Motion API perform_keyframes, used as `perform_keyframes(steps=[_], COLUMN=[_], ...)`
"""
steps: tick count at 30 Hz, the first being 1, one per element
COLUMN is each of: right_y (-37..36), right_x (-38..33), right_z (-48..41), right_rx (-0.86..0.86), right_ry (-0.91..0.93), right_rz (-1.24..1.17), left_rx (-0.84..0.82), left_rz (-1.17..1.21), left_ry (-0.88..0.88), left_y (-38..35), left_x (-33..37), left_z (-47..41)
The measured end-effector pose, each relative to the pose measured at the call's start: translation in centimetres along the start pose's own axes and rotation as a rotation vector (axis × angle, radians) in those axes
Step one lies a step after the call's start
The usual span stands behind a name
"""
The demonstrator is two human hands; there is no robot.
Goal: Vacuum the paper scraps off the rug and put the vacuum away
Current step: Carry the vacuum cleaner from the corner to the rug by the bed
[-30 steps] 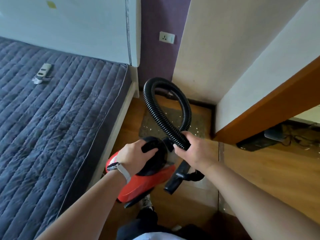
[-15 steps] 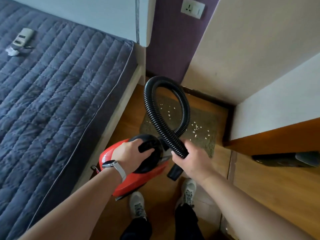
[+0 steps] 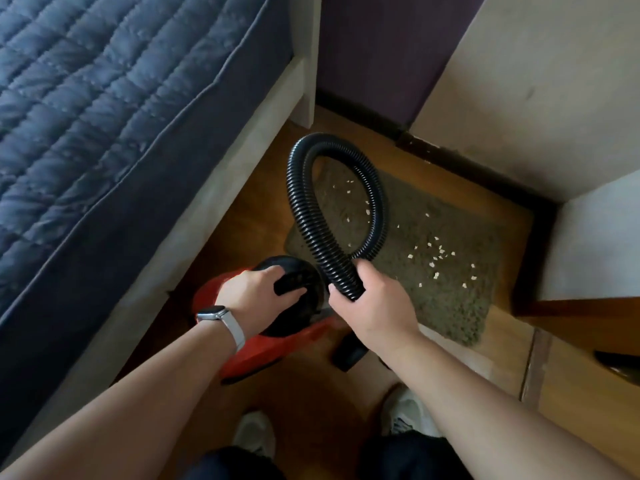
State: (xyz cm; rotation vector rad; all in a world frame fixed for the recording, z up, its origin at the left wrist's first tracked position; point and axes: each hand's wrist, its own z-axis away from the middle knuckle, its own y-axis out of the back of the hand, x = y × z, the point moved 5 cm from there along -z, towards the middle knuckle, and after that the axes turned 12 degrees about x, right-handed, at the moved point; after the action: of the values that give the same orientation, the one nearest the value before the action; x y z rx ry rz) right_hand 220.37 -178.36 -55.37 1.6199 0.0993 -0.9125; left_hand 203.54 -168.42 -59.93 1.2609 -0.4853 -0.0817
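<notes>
standing over the corner by the bed, i have both hands on the vacuum [image 3: 263,344]. my left hand [image 3: 254,294] is closed around the black handle [image 3: 289,287] on top of its red body, which hangs low on the near left, just beside the bed [image 3: 104,133]. a watch [image 3: 216,315] with a pale strap sits on that wrist. my right hand [image 3: 375,306] is wrapped tight around the black ribbed hose [image 3: 304,216] near its end, and the hose loops up and away from me, then curves back down to my grip. the black nozzle [image 3: 348,353] pokes out below my right wrist, pointing down at the wood floor [image 3: 256,209].

the rug [image 3: 450,299], a small greenish-brown one, lies on the floor in the far right corner against the wall [image 3: 519,81], partly behind the hose loop. paper scraps [image 3: 431,252] are scattered over it, thickest toward its right half, with a few more inside the loop. my shoes [image 3: 254,433] show at the near edge, pointing toward the rug.
</notes>
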Motion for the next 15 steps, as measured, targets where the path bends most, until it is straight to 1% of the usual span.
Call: perform_keyframes(steps=[4, 9, 13, 15], right_y=[-5.8, -13.2, -16.2, -17.2], right_x=[2.6, 6.0, 6.7, 7.3], right_z=[-3.0, -6.5, -9.3, -9.9], right_rx=[-0.026, -0.148, -0.185, -0.207], right_ry=[0.051, 0.091, 0.124, 0.113], right_rz=[0.058, 0.139, 0.113, 0.151], left_rx=[0.059, 0.127, 0.113, 0.110], left_rz=[0.057, 0.166, 0.182, 0.198], left_ry=[-0.011, -0.071, -0.069, -0.057], left_y=[-5.0, -11.1, -14.4, -15.1], left_x=[-2.2, -5.1, -7.3, -8.3], left_z=[-2.7, -5.9, -7.4, -7.8])
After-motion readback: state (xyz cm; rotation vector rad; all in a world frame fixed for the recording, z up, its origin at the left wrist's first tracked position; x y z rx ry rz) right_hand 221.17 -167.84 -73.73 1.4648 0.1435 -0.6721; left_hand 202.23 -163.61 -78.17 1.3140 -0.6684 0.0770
